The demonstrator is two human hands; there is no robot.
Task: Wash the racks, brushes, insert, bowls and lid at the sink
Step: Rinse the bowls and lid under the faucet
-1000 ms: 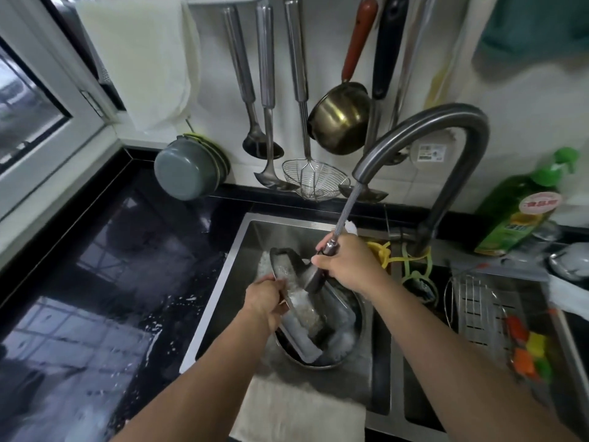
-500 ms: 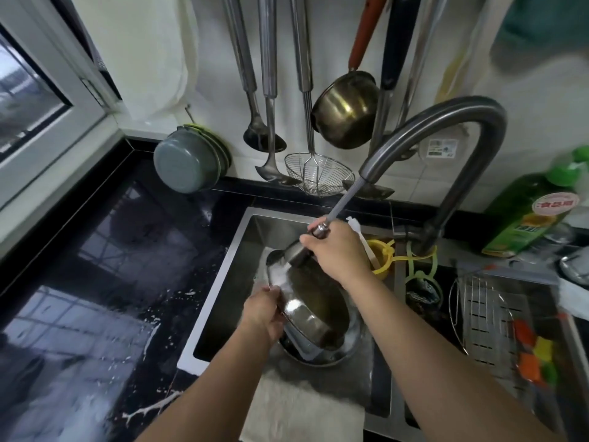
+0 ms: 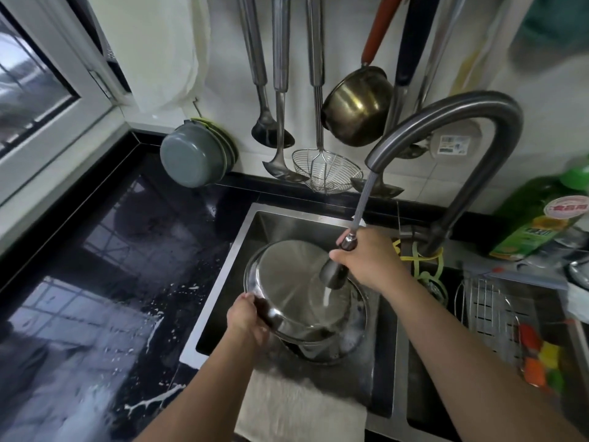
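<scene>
Silver bowl (image 3: 287, 282), black counter (image 3: 127, 250)

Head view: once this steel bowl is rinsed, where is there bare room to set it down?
Free: the black counter left of the sink, between the window and the grey bowls, though wet. Crowded: the left basin under the steel bowl, and the right basin with its wire rack.

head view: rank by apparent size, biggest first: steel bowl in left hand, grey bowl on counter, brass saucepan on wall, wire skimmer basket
1. steel bowl, clearly largest, though also nearest the camera.
2. grey bowl and brass saucepan: look about alike, not ranked.
3. wire skimmer basket, smallest.
</scene>
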